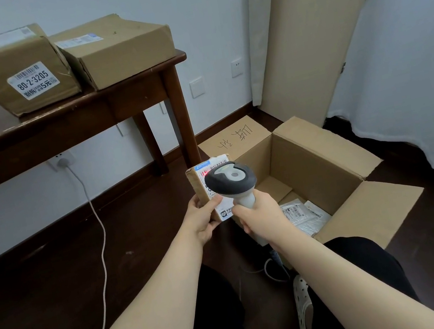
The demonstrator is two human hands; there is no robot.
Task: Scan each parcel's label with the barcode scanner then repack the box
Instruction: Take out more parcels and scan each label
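My left hand (202,219) grips a small cardboard parcel (201,188) by its lower end, its white label facing me. My right hand (259,214) holds the handle of a grey and white barcode scanner (232,183), whose head covers part of the label. A red scan line glows on the barcode near the parcel's top. Just behind stands the big open cardboard box (325,162) on the floor. White label-covered parcels (303,214) lie at its bottom. Two larger parcels (19,68) (116,45) sit on the dark wooden table (63,124).
A white cable (94,215) runs from a wall socket down across the dark floor at the left. A tall flat cardboard sheet (312,40) leans on the wall by white curtains (408,58). My knees and a white shoe (304,302) are below my arms.
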